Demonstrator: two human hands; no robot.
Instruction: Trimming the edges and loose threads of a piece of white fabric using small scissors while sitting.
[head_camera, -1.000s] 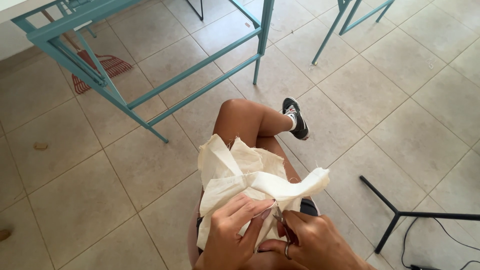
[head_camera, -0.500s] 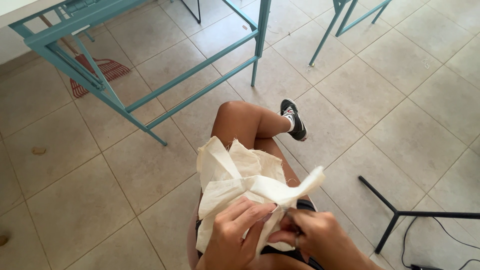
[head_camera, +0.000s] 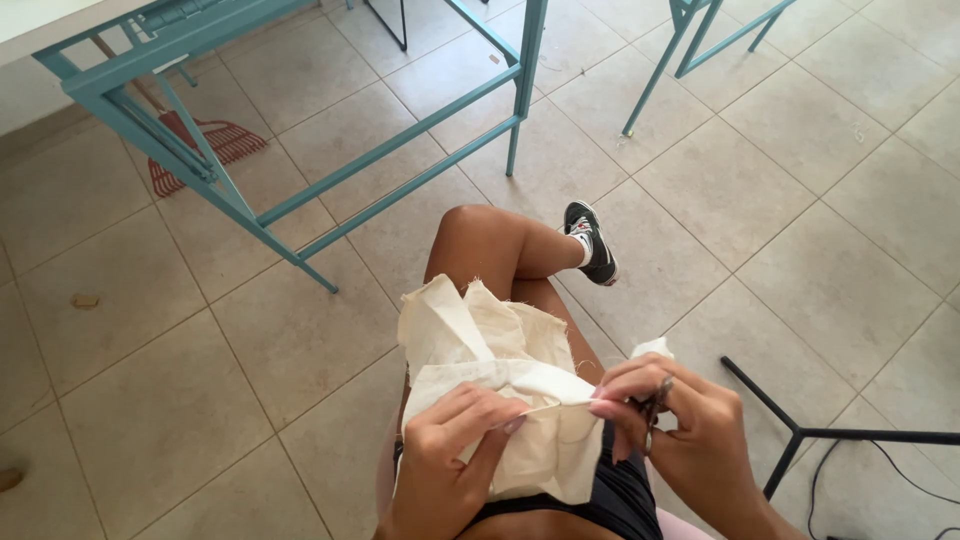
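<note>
The left hand (head_camera: 455, 450) pinches the cream cloth (head_camera: 500, 370) on the lap. Just beside that pinch, the right hand (head_camera: 680, 425) grips small scissors (head_camera: 655, 405) — blades touching the cloth's folded edge.

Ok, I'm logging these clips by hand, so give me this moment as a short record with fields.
setting: tiled floor, seen from above by a seated person
left hand: pinches the folded edge of a cream cloth on the lap
right hand: holds small scissors at the cloth's edge; blades mostly hidden
nearby: teal metal table frame, red rake under it, black stand leg
foot: black sneaker
</note>
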